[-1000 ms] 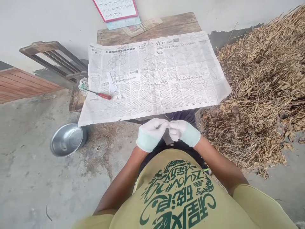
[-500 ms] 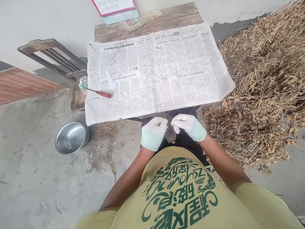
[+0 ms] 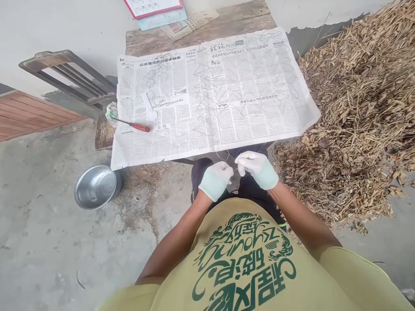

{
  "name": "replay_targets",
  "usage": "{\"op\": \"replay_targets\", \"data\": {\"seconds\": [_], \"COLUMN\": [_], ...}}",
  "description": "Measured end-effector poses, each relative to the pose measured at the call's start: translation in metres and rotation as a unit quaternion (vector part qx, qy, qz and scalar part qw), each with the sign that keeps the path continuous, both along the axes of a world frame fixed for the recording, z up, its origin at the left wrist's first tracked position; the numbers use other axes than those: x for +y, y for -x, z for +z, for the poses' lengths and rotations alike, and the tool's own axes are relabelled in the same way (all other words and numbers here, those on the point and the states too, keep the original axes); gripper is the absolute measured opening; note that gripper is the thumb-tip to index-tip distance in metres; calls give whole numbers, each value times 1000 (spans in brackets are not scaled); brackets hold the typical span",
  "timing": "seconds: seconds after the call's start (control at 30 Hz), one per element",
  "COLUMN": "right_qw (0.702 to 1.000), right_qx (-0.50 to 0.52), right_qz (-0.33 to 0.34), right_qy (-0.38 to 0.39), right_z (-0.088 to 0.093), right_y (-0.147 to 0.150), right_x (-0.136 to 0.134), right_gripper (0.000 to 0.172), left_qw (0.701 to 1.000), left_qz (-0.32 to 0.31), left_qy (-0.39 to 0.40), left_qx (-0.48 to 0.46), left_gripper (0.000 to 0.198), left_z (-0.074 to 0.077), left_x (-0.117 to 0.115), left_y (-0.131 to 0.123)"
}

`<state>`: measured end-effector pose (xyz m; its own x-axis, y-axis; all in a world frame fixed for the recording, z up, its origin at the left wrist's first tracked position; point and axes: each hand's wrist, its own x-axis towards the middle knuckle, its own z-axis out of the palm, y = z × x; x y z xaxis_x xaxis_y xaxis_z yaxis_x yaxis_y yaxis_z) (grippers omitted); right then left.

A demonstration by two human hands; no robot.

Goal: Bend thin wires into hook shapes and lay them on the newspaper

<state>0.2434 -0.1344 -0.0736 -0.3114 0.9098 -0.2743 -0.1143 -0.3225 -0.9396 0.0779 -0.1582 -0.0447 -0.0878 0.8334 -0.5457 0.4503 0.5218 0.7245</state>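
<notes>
Both hands wear white gloves with pale green cuffs and meet just in front of the table's near edge. My left hand (image 3: 218,176) is closed in a pinch on a thin wire (image 3: 224,156), whose bent end loops up above the fingers. My right hand (image 3: 254,167) pinches the same wire a short way to the right; a little of it shows between the two hands. Spread over the table, a newspaper (image 3: 181,142) carries several bent thin wire shapes (image 3: 155,80), some rounded, others angular. Their exact forms are faint against the print.
A red-handled screwdriver (image 3: 140,127) and a white plastic spoon (image 3: 151,111) lie on the newspaper's left. Behind stand a wooden chair (image 3: 65,58) and a calendar (image 3: 152,6). A metal basin (image 3: 97,188) sits on the floor. Dry stalks (image 3: 350,129) are heaped at right.
My left hand has turned and shifted slightly right and down. The wire's loop above it has swung left and looks wider. My right hand has barely moved.
</notes>
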Motion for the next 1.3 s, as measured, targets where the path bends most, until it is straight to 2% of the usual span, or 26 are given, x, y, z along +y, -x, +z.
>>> {"op": "replay_targets", "data": {"seconds": [0.17,0.33,0.4,0.63,0.77,0.9,1.0,1.17,1.3], "right_qw": [1000,999,999,997,997,996,990,994,996], "right_qx": [-12,-15,-9,-9,-2,75,133,83,59], "right_qz": [0,-8,-9,-67,-75,-36,33,65,69], "right_qy": [-15,-50,-52,-28,-19,27,41,-20,-19], "right_z": [-4,-1,0,-5,-13,-22,-29,-29,-23], "right_y": [-2,-3,-1,8,10,5,-2,-12,-12], "right_x": [0,2,2,-6,-8,-2,1,0,1], "right_gripper": [14,12,11,13,11,18,25,15,14], "left_qw": [998,974,966,971,967,950,955,946,930], "left_qz": [7,33,36,12,4,23,37,68,69], "left_qy": [49,98,109,130,151,112,99,96,92], "left_qx": [-28,-201,-232,-199,-203,-291,-278,-303,-349], "left_gripper": [18,17,17,10,10,15,17,13,15], "left_z": [2,-2,-3,1,-5,-9,-8,-5,-7], "left_x": [1,-3,-5,-7,-11,-16,-18,-22,-25], "left_y": [-3,-2,-2,-7,-11,-11,-12,-15,-15]}}
